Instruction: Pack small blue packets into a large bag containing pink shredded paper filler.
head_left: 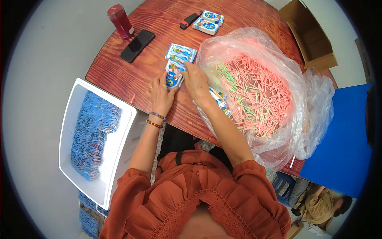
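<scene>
At the middle of the table, my left hand (161,95) grips the near-left edge of a small blue-and-white printed packet (173,75). My right hand (196,81) closes on the packet's right side, its fingertips partly hidden. Just beyond, more of the same packets (180,49) overlap on the wood. To the right of my right wrist, several packets (219,101) lie by the edge of a clear plastic bag (207,49). The spread bag holds a large heap of thin pink sticks (262,89), with some green sticks (226,75) among them.
A phone (137,46), a red tumbler (120,22), a red-black cutter (190,20) and small boxes (207,24) lie farther back. Left, a white bin (119,159) holds rows of blue packets. A cardboard box (308,34) and blue panel (338,135) stand right; another person (318,205) is lower right.
</scene>
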The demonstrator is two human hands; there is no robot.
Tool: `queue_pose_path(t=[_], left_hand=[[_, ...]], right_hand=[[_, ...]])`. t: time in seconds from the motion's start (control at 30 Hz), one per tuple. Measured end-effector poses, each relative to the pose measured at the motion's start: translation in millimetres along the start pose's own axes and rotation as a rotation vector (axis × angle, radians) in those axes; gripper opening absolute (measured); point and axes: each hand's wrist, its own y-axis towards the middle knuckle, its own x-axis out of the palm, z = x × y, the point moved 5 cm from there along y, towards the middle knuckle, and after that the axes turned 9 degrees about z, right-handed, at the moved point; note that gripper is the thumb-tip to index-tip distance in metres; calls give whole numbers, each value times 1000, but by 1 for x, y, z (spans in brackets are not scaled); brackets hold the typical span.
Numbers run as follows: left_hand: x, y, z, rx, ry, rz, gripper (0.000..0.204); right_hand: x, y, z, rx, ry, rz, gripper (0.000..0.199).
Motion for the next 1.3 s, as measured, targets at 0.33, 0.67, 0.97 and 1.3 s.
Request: queue_pose_path(t=[0.33, 0.67, 0.97, 1.3], left_hand=[[3, -15, 38, 146, -144, 45, 42], [40, -43, 88, 369, -64, -128, 23], [22, -34, 94, 310, -421, -51, 12], [38, -52, 95, -492, -1335, -321, 9]], right_hand=[[-135, -62, 42, 81, -427, -322, 26], [-137, -70, 55, 24, -310, -181, 15], [-151, -52, 43, -173, -241, -106, 12], [-132, -67, 62, 539, 620, -165, 11]])
